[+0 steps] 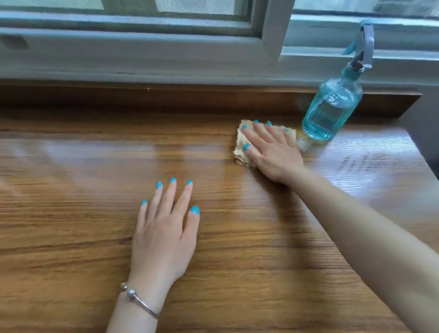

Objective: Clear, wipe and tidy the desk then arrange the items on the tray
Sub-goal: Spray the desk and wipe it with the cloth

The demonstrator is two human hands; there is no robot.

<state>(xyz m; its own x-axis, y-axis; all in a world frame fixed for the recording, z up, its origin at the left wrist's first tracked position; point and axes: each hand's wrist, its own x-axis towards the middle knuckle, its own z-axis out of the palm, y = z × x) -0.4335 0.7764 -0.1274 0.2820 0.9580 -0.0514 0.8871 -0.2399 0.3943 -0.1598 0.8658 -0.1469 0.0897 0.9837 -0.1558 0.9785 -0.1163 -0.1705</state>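
My right hand point(271, 149) presses flat on a small tan cloth point(241, 145) near the far right of the wooden desk point(63, 220), fingers straight and spread. A blue glass spray bottle point(330, 108) stands upright just right of the cloth, close to my fingertips. My left hand point(165, 232) rests flat on the desk's middle, fingers straight, holding nothing. A silver bracelet sits on my left wrist. No tray is in view.
A raised wooden ledge point(172, 96) runs along the desk's back under a window frame point(265, 29). The desk's right edge point(428, 167) drops off to a dark floor area. A glossy wet sheen shows on the desk's left part.
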